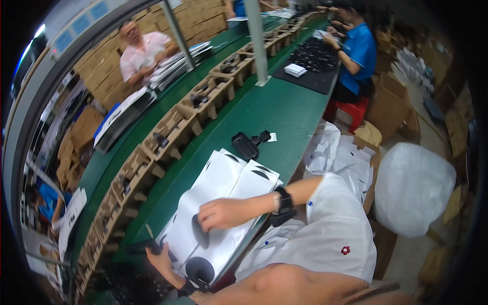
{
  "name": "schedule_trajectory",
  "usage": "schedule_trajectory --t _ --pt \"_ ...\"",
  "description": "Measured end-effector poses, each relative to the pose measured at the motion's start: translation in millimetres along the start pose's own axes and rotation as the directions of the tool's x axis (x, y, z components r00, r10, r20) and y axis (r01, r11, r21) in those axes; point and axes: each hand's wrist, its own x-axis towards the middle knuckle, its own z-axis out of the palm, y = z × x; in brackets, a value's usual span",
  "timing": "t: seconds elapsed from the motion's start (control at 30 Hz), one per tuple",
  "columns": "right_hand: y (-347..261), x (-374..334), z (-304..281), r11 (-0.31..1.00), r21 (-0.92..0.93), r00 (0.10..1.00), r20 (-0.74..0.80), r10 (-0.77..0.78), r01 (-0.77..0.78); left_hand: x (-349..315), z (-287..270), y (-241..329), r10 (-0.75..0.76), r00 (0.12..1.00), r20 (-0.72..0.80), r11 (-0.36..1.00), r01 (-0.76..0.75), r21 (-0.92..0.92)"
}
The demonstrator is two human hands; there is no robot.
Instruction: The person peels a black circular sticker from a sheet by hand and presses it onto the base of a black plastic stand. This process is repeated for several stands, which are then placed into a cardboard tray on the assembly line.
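Observation:
White sheets [203,188] printed with dark round patches lie stacked on the green workbench in front of me. My right hand [222,213] is over the stack, its fingers closed at the edge of a dark grey round piece [200,233] that looks like a sticker. Another dark disc [200,269] shows on the sheet nearer to me. At the lower left, my left hand [161,260] grips a black part [138,247], whose exact kind I cannot make out. Beyond the sheets lie a black case-like piece [245,146] and a smaller black part [263,136].
A curving row of brown moulded trays [170,132] with dark parts runs along the bench. A metal post [256,46] rises from it. Co-workers sit across and farther along. A black mat [300,81] holds many small parts. Cartons and a plastic bag [414,188] stand right.

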Motion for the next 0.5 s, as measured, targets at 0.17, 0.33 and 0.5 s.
schedule_trajectory --t 0.17,0.33,0.5 --pt "-34.4 -25.4 -35.0 0.967 0.047 0.922 -0.293 0.253 -0.25 -23.4 2.0 48.6 0.185 0.971 -0.149 0.971 -0.204 -0.125" --pt "-43.5 -12.0 -21.6 0.668 0.676 0.761 -0.245 0.601 -0.31 -60.8 13.0 141.0 0.22 0.975 0.021 0.602 -0.119 -0.789" --pt "-43.8 12.8 -2.5 0.225 0.969 0.676 -0.099 0.731 -0.102 -96.1 40.0 197.3 0.247 0.95 0.188 0.26 0.122 -0.958"
